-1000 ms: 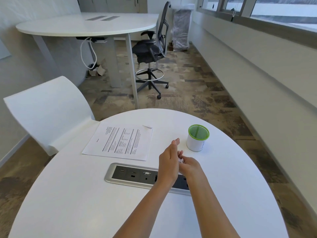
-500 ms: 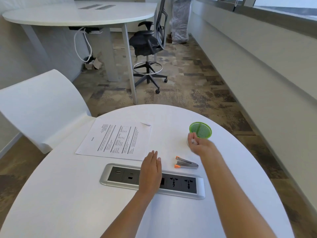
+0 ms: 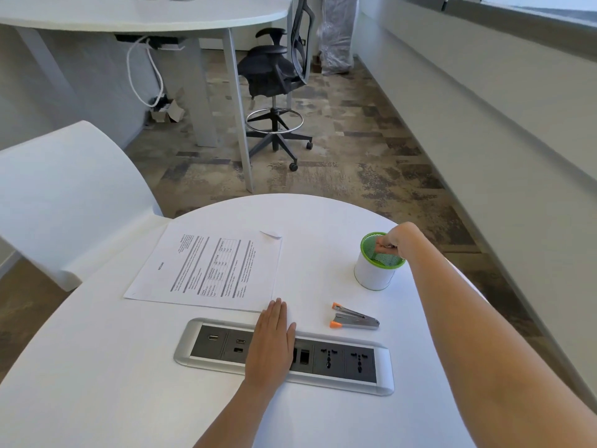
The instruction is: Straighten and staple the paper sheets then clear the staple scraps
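The printed paper sheets (image 3: 206, 266) lie flat on the round white table (image 3: 97, 383), one far corner curled up. A small grey stapler with orange tips (image 3: 353, 320) lies to their right. My left hand (image 3: 271, 341) rests flat, fingers straight, across the power socket panel (image 3: 342, 357), its fingertips by the sheets' near corner. My right hand (image 3: 399, 239) hovers over the mouth of the white cup with a green mesh insert (image 3: 376, 263), fingertips pinched together. Whether something tiny sits between them I cannot tell.
A white chair (image 3: 64, 195) stands at the table's left. Beyond are a second white table (image 3: 145, 11), a black office chair (image 3: 277, 76) and a wrapped object (image 3: 336, 33) by the wall. A long ledge runs along the right.
My hands parted from the middle of the table. The right one travelled to the cup and now hovers over its mouth. The left one settled flat on the socket panel, uncovering the stapler.
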The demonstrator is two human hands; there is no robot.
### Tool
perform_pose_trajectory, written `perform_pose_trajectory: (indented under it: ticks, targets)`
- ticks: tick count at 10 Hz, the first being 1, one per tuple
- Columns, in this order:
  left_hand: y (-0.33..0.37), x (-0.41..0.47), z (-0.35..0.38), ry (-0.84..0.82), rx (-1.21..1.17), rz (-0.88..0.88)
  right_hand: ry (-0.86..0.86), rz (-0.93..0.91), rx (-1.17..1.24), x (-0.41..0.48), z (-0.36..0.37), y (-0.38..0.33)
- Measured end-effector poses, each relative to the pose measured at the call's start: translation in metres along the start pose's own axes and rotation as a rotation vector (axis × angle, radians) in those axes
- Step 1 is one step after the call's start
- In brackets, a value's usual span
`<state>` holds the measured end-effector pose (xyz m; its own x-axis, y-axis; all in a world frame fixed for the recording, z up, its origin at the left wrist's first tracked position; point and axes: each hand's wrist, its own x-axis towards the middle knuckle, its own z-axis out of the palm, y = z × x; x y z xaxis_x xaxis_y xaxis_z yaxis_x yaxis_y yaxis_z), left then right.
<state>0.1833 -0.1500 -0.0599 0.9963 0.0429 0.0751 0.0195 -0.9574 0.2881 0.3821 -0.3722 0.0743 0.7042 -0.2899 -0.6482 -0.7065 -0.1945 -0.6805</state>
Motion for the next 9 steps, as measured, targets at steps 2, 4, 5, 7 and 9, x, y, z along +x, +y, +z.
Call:
perform_pose_trajectory:
  ticks: [2, 4, 5, 7, 9]
  targets:
    - [-0.001, -0.001, 0.001, 0.001, -0.053, 0.008, 0.112, -0.116, -0.391, 0.005, 0.017, 0.003]
    - [-0.002, -0.003, 0.004, 0.037, -0.048, -0.002, 0.178, -0.188, -0.765, -0.011, 0.024, 0.0]
    - [-0.002, -0.004, 0.004, 0.026, -0.054, -0.017, 0.268, -0.269, -0.766, -0.006, 0.022, 0.007]
    - [-0.003, -0.002, 0.005, 0.031, -0.06, -0.024, 0.409, -0.439, -0.827, -0.021, 0.016, 0.02]
    - [-0.009, -0.007, -0.004, 0.023, -0.058, 0.005, 0.383, -0.669, -0.89, -0.038, 0.008, 0.053]
